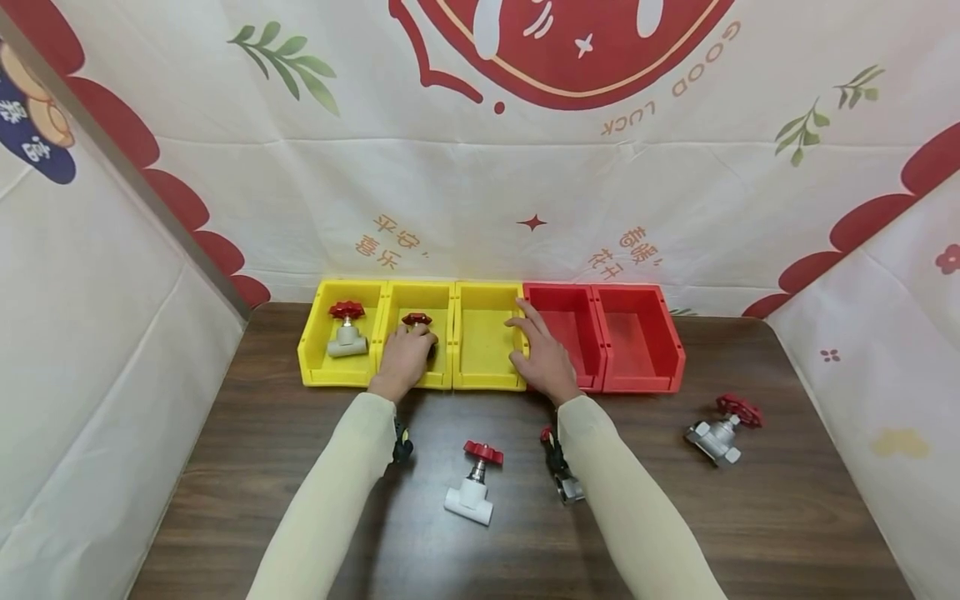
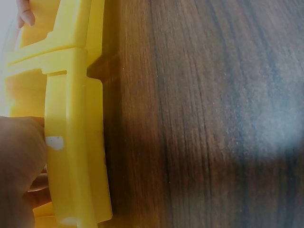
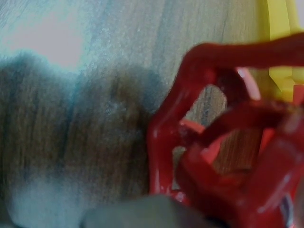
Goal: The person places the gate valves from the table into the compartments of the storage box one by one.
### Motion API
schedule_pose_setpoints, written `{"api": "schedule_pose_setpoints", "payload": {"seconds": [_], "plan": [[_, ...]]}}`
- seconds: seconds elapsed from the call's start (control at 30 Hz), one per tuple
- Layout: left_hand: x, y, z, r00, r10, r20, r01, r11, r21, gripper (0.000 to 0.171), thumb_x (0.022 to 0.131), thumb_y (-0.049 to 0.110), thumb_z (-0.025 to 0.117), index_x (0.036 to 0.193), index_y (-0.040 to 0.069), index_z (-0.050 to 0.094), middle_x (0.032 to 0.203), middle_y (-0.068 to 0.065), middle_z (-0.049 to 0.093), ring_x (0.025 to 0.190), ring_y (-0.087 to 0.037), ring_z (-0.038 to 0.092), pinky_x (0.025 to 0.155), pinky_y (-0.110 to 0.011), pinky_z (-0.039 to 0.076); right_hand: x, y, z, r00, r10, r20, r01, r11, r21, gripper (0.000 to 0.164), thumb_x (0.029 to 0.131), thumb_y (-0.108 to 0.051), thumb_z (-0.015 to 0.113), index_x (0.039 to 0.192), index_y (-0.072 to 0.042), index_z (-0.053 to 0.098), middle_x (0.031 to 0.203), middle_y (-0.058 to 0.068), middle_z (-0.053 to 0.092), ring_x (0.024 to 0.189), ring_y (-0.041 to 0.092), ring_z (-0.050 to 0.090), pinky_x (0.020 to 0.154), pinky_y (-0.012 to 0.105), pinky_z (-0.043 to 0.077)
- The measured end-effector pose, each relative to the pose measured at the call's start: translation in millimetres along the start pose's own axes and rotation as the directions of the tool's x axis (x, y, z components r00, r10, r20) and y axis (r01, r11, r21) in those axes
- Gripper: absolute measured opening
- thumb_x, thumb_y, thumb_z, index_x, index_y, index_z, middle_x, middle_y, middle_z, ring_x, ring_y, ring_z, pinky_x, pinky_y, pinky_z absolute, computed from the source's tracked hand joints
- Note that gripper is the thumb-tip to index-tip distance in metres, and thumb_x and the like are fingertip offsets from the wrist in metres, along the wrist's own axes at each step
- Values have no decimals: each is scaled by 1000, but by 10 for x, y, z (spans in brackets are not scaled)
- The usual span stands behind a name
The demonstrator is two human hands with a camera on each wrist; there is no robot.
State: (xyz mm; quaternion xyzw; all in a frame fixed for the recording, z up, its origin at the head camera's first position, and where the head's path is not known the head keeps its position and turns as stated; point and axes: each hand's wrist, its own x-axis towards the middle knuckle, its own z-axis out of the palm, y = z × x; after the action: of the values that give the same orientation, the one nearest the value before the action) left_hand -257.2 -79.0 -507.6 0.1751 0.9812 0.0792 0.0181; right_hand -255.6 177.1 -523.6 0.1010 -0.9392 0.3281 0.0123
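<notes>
My left hand point(image 1: 406, 360) reaches into the second yellow bin point(image 1: 451, 367) and grips a valve with a red handwheel point(image 1: 417, 318), its body mostly hidden by the fingers. In the left wrist view, part of that hand point(image 2: 21, 156) shows behind the bin's front lip point(image 2: 71, 142). My right hand point(image 1: 546, 360), fingers spread, rests at the border of the third yellow bin point(image 1: 487, 342) and the first red bin point(image 1: 573, 321), holding nothing. Under the right forearm lies a metal valve point(image 1: 567, 487), whose red handwheel point(image 3: 164, 123) looms large in the right wrist view.
The leftmost yellow bin point(image 1: 315, 367) holds a pale valve with a red wheel point(image 1: 347, 340). A white tee-shaped valve point(image 1: 470, 496) lies between the forearms, and a metal valve point(image 1: 716, 440) at the right. Another red bin point(image 1: 637, 342) ends the row, before a printed cloth point(image 1: 465, 200).
</notes>
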Motion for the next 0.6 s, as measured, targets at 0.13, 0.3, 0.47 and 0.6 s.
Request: {"api": "schedule_pose_setpoints", "payload": {"seconds": [0.13,0.3,0.47,0.6], "plan": [[-6,-8,0,1000,8,0,-8,1000,20,29,97,1,49,117,10,68,123,-12,58,105,-41,52,89,-52,44,7,7,12,1000,-8,-2,8,1000,0,58,74,-20,68,129,-32,52,153,-28,10,109,23,49,80,48,52],[-31,-7,-15,1000,11,7,-11,999,42,29,97,1,50,118,11,68,122,-12,59,105,-40,54,87,-52,45,4,24,32,1000,-21,-5,21,1000,-1,60,73,-21,69,129,-33,52,152,-30,8,112,22,49,80,47,52],[-60,14,-54,1000,12,1,-12,999,47,31,94,1,55,121,12,66,125,-12,57,108,-39,53,90,-53,45,9,21,30,1000,-6,-2,6,1000,-8,61,73,-21,69,130,-31,52,152,-31,8,113,22,47,80,47,52],[-102,12,-81,998,36,-47,-34,999,43,28,92,6,61,119,10,66,121,-13,58,104,-37,55,89,-51,46,12,17,15,1000,2,1,-2,1000,-8,60,73,-21,68,130,-31,52,153,-29,8,114,22,47,82,48,51]]}}
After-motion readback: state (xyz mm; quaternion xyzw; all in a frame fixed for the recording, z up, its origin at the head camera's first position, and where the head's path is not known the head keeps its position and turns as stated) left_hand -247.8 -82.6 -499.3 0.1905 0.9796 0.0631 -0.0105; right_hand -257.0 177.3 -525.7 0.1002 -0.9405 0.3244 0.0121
